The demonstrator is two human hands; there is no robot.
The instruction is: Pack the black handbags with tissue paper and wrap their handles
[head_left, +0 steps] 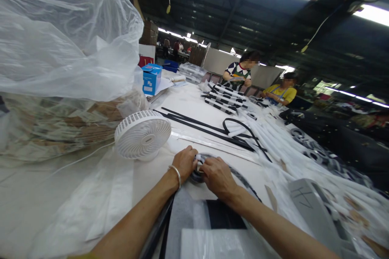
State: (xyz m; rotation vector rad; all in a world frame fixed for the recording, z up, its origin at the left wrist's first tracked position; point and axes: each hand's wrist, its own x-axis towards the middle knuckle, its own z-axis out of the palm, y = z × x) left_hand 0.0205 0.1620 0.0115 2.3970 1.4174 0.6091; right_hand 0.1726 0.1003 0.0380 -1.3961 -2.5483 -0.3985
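Note:
A coiled dark strip (198,178), wound into a ring, lies on the white table in front of me. My left hand (185,162) closes on the coil's left side, fingers bent over its edge; a bracelet circles that wrist. On the right side, my right hand (219,178) is closed with its fingertips pressed at the inner part of the coil. A small white piece shows between the hands, too blurred to name. From the coil a loose length of strip (245,181) trails to the right. Below the hands lies a grey and black flat piece (194,214) with clear plastic over it.
A white fan (142,135) stands left of my hands, beside a large plastic-covered bundle (69,48). Long black strips (209,129) lie beyond. A grey device (314,206) and white tubes (291,162) are at right. A blue box (152,79) and two co-workers are farther back.

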